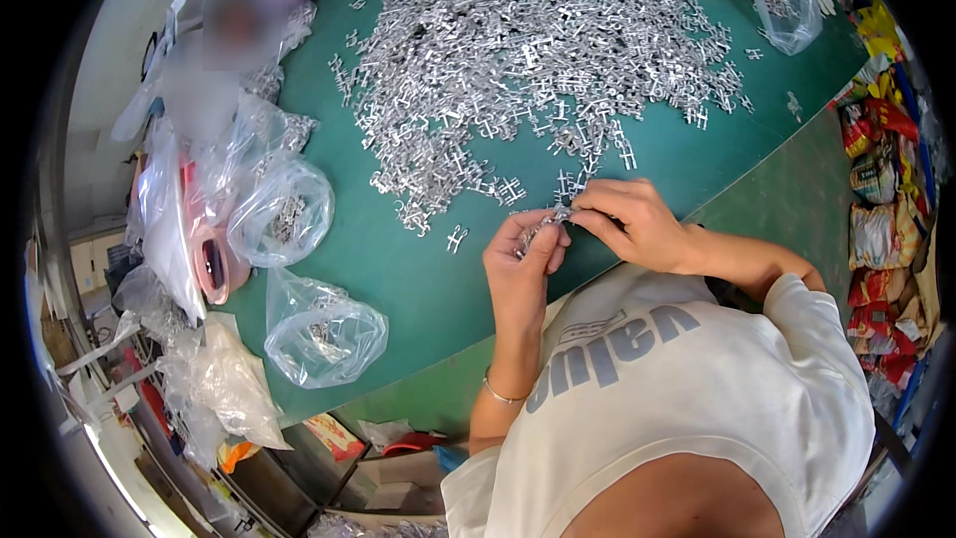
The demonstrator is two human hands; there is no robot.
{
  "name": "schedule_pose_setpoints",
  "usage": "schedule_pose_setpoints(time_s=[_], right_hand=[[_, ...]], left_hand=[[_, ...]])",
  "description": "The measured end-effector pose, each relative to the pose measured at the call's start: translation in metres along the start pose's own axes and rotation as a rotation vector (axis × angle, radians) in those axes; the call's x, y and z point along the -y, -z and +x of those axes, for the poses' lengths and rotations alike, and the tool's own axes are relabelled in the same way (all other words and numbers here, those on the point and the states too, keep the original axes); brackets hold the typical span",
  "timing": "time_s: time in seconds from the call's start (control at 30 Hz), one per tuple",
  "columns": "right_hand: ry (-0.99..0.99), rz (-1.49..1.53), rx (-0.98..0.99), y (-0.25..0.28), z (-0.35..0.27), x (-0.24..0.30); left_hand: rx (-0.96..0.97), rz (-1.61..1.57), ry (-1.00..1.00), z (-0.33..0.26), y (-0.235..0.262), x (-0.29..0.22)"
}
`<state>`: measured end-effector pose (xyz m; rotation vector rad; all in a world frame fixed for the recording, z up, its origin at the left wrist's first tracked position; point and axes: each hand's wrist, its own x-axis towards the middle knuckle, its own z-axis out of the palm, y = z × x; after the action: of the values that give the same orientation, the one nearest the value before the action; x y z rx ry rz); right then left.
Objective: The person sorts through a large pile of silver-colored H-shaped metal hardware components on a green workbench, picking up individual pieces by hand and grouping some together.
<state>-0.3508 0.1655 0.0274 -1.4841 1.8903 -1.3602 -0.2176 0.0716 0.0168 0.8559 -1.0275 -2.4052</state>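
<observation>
My left hand is curled closed around several small silver metal pieces at the table's near edge. Against its fingertips, my right hand pinches at a small silver metal piece, partly covered by the fingers. A large heap of similar H-shaped metal pieces spreads over the green table beyond both hands. One loose metal piece lies to the left of my left hand.
Clear plastic bags holding metal pieces, including a near bag and a round bag, stand on the left. A pink container is beside them. Another clear bag sits far right. Colourful packages are stacked beyond the table's right edge.
</observation>
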Motion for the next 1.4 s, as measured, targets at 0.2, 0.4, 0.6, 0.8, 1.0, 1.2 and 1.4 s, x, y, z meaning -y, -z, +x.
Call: schedule_pose_setpoints(time_s=[0.2,0.4,0.6,0.8,1.0,1.2,1.4], right_hand=[[-0.688,0.87,0.417,0.011,0.005,-0.001],[-0.046,0.092,0.026,-0.009,0.0,-0.005],[-0.499,0.57,0.307,0.002,0.004,0.004],[-0.26,0.287,0.221,0.006,0.009,0.012],[-0.15,0.112,0.265,0.005,0.011,0.009],[-0.238,0.22,0.273,0.004,0.01,0.006],[-0.662,0.705,0.445,0.008,0.013,0.007]], left_hand=[[-0.157,0.674,-0.727,-0.005,-0.005,0.01],[-0.19,0.442,-0.341,-0.012,-0.011,-0.002],[-0.196,0.543,-0.491,-0.01,-0.002,0.005],[-0.224,0.544,-0.454,-0.012,-0.001,0.004],[-0.217,0.32,-0.233,-0.012,-0.002,-0.004],[-0.249,0.682,-0.641,-0.013,-0.003,0.005],[-0.111,0.323,-0.286,-0.017,0.0,-0.009]])
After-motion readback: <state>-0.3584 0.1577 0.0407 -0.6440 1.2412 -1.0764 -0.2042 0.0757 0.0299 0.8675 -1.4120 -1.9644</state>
